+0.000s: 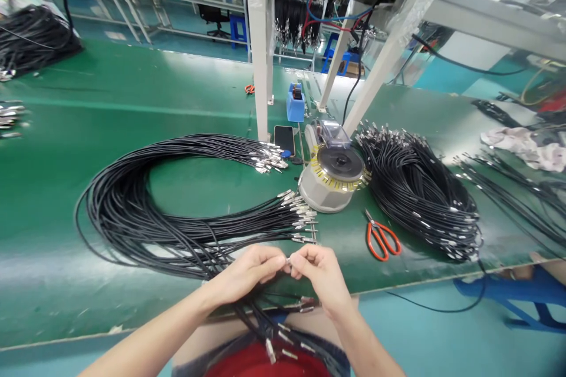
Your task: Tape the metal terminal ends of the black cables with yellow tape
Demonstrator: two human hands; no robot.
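Both hands meet over the table's front edge, thumbs and fingertips pinched round a small silvery cable connector (pixel 289 261). My left hand (pixel 254 268) closes on it from the left, and my right hand (pixel 319 271) from the right. Fingers cover most of the connector. Just beyond them lies a bundle of black cables (pixel 177 227), bent in a U, with its metal-tipped ends pointing right. More black cables with metal ends (pixel 270 349) hang over the edge onto the lap below the hands.
Right of the bundle stands a round tape dispenser (pixel 329 188). Orange-handled scissors (pixel 381 238) lie near the right hand. Beyond are a coiled cable heap (pixel 420 194), a phone (pixel 284 140), a blue tape holder (pixel 295 103) and white shelf posts (pixel 259 41). A blue stool (pixel 526 294) is at right.
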